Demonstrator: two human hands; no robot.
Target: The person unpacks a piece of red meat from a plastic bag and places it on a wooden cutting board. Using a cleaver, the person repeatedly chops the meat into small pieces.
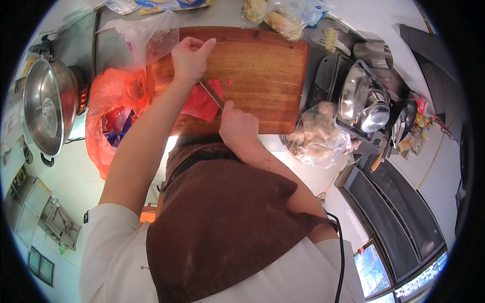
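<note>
My right hand (239, 127) is closed round a knife (211, 92) at the near side of a wooden cutting board (262, 70). The narrow blade slants up and left over a flat, bright red piece (202, 105), whose kind I cannot make out. Beyond the blade's far end my left hand (191, 59) is raised over the board, fingers curled in and thumb pointing right. Whatever those fingers hold, if anything, is hidden. Next to that hand, a clear plastic bag (157, 43) with reddish contents overlaps the board's far left corner.
An orange-red plastic bag (113, 91) hangs at the board's left, near a steel pot (60, 101) on a cooker. To the right stand steel trays (353, 96), a dark knife holder (326, 76) and a bag of brownish lumps (318, 131). Bagged food (285, 22) and a brush (331, 39) lie behind.
</note>
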